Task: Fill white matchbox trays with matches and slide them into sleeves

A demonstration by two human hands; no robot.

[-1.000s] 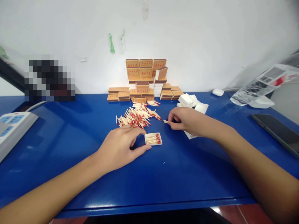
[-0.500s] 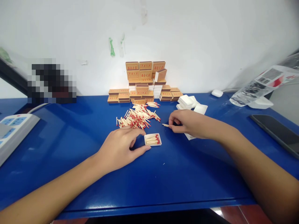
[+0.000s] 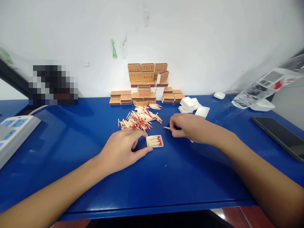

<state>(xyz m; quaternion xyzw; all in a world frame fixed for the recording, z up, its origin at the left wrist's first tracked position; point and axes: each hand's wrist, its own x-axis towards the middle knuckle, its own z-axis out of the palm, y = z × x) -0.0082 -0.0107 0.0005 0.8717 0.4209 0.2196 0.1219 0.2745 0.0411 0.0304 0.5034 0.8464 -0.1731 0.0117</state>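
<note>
A small white tray (image 3: 155, 141) partly filled with red-tipped matches lies on the blue table (image 3: 166, 177). My left hand (image 3: 123, 148) rests beside it, thumb and forefinger touching the tray's left end. My right hand (image 3: 187, 126) is closed in a pinch on matchsticks (image 3: 167, 128) just right of the tray, their ends poking out to the left. A loose heap of matches (image 3: 140, 118) lies behind the tray.
Stacked brown matchboxes (image 3: 147, 84) stand against the wall. Empty white trays (image 3: 192, 106) lie right of the heap. A power strip (image 3: 14, 129) sits at the left edge, a dark phone (image 3: 280, 136) and a plastic bag (image 3: 263, 87) at the right.
My right hand has shifted slightly left toward the tray with the matchsticks in it. My left hand has stayed on the tray.
</note>
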